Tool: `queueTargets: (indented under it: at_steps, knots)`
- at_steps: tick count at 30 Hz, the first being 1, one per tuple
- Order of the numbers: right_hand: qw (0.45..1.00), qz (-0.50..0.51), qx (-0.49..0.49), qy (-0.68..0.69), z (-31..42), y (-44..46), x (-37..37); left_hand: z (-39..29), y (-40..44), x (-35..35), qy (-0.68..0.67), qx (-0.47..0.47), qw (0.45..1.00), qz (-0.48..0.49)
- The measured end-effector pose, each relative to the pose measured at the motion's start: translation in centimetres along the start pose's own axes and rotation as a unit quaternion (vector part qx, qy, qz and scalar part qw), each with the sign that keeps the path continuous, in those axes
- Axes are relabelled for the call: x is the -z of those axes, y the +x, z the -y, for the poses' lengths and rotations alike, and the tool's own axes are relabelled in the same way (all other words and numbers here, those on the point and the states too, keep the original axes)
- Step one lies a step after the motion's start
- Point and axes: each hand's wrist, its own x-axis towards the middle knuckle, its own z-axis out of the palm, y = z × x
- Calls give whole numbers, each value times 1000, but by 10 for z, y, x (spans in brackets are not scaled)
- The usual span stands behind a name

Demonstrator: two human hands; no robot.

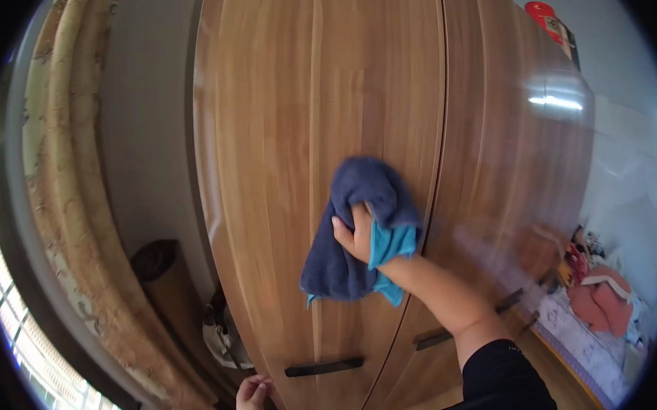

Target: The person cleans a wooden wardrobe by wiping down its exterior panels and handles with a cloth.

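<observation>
Against the left wooden door (pixel 267 171) of a cupboard, below its mid-height and near its right edge, lies a cloth (pixel 330 242), dark blue-grey on one face and turquoise on the other. The right hand (pixel 357 232) holds it to the panel, thumb extended and partly exposed; the fingers are largely hidden in the folds, so their exact spread cannot be told. Turquoise portions of the cloth show at the wrist and along its lower border. The right forearm, bare below a black sleeve (pixel 505 378), crosses the seam between the doors.

Near the lower left edge of the same door is the left hand (pixel 253 396), fingers curled, with thumb and forefinger close together; whether anything is pinched between them cannot be told. A black handle (pixel 324 367) lies on the door below the cloth, between the two hands. On the adjoining glossy door (pixel 518 143), a bright light reflection (pixel 555 103) appears near the upper right edge. At far left hangs a patterned curtain (pixel 65 144), with a brown roll (pixel 173 287) standing between it and the cupboard.
</observation>
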Motion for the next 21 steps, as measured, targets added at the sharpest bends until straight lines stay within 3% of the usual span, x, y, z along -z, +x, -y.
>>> queueTargets:
  at_steps: [4,6,7,8,9,10,12,14,15,16,17,21]
  knots:
    - [999,11,40,22,-12,89,9,-48,71,-29,43,-38,995,82]
    - [999,-7,47,21,-26,136,6,-79,98,-62,13,-103,989,106]
    - [996,-43,76,30,-34,158,6,-96,111,-75,99,-221,966,94]
    - [996,-51,56,49,-39,170,6,-113,123,-85,183,-336,921,77]
    - [996,-53,52,43,-40,164,4,-125,135,-91,281,-481,830,37]
    - [997,-56,46,36,-45,159,1,-140,145,-94,369,-606,704,-3]
    - [1000,-1,-26,-17,-34,94,4,-161,156,-103,464,-602,645,-77]
    - [972,153,-107,-145,-13,10,13,-177,163,-114,521,-605,587,-134]
    - [988,78,-26,-131,-17,-39,7,-180,162,-118,539,-606,566,-148]
    - [987,150,-37,-40,-4,-49,23,-181,160,-121,557,-604,547,-163]
    - [987,153,-11,-48,-1,-53,29,-179,159,-124,552,-601,555,-161]
    - [989,52,-81,-112,-33,7,31,-178,162,-124,551,-597,565,-146]
